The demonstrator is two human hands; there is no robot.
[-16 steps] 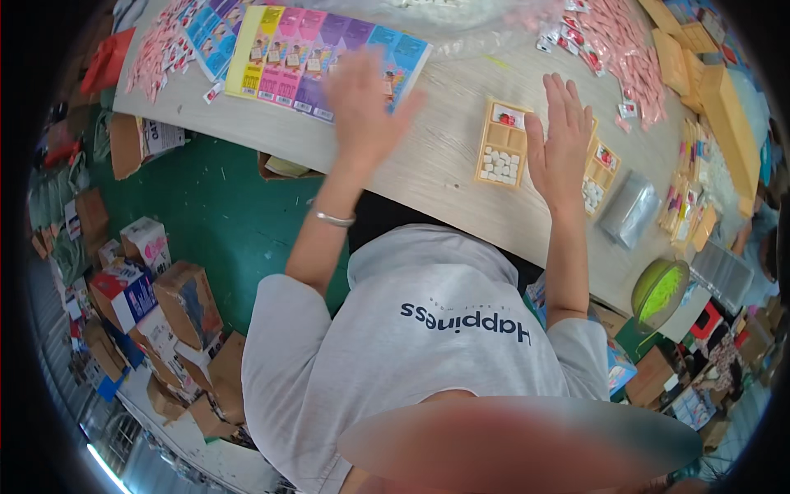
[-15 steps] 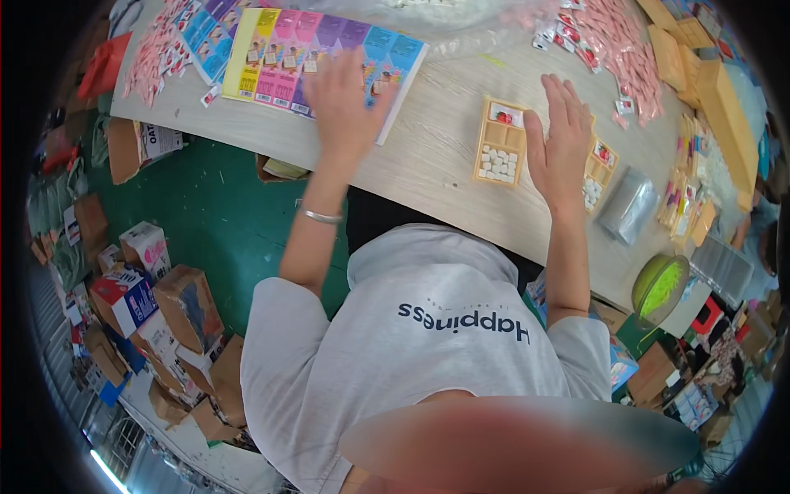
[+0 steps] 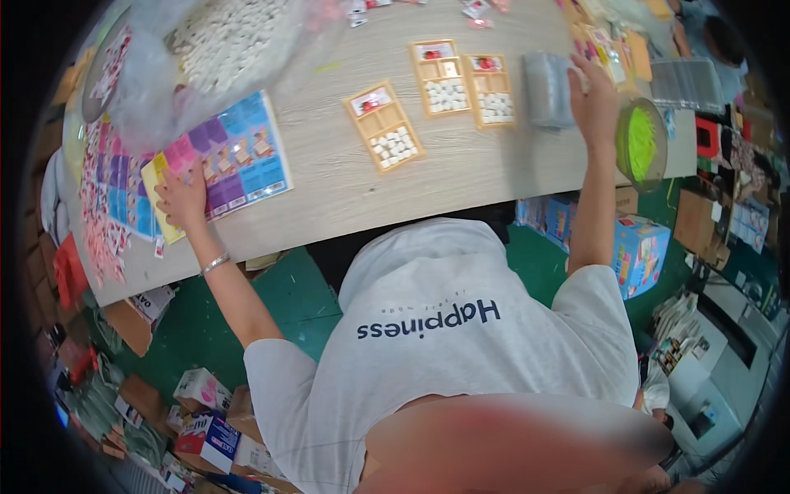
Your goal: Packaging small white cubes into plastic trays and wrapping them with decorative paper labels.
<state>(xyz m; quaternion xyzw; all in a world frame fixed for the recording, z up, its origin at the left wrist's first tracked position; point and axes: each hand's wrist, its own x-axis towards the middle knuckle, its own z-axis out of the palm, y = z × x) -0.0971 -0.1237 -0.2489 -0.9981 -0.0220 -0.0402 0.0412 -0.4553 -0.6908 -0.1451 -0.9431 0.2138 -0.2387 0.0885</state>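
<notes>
My left hand [image 3: 183, 198] lies with fingers spread on the left part of a stack of colourful printed sheets [image 3: 267, 177]. At the right, my right hand [image 3: 594, 103] is bent at the edge of a stack of clear plastic covers [image 3: 547, 95]. A pale bit shows between its thumb and fingers; what it is I cannot make out. Between my hands stand three shallow yellow trays: one tilted at the left [image 3: 374, 123], one in the middle [image 3: 439, 74] and one at the right [image 3: 485, 82]. Each has white cubes in its near compartment and a small red-and-white packet in its far one.
A big clear bag of white pieces [image 3: 230, 41] lies at the far left. Pink sachets [image 3: 103, 255] spread along the left table edge. Right of my right hand stands a bowl of bright green sticks [image 3: 640, 144]. Cardboard boxes [image 3: 206, 436] crowd the floor at the left.
The view has shifted, bringing all three trays into sight. My left hand has come down on the sheets' left side. My right hand has moved from the trays to the plastic covers.
</notes>
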